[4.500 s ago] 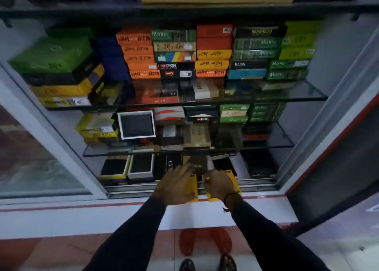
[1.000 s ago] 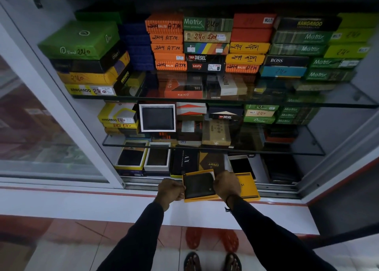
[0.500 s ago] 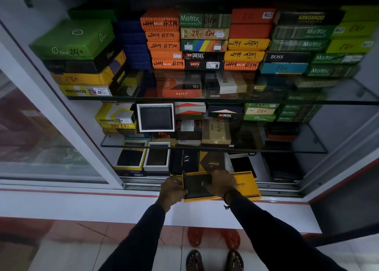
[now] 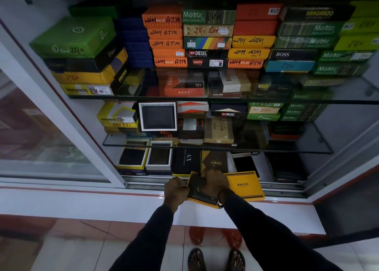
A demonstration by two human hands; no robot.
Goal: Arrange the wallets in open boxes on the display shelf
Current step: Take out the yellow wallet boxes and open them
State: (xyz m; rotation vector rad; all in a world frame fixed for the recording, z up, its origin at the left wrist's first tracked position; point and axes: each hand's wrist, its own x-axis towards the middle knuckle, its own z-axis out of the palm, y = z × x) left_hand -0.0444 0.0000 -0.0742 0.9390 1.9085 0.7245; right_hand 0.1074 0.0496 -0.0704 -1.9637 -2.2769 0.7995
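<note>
Both arms out in dark sleeves, hands meeting at cabinet sill. Our left hand (image 4: 176,190) pinches left edge of open yellow box (image 4: 202,199), fingers closed on rim. Our right hand (image 4: 213,183) pressed over dark wallet (image 4: 195,185) inside box, fingers curled down on it. Yellow Balisi lid (image 4: 245,185) at box's 3 o'clock, touching. Glass shelf (image 4: 225,147) at 12 o'clock.

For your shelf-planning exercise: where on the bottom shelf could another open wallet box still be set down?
The left is packed: open boxes, the AX box. The dim stretch right of the phone may be free, too dark to confirm. The white ledge is bare.
</note>
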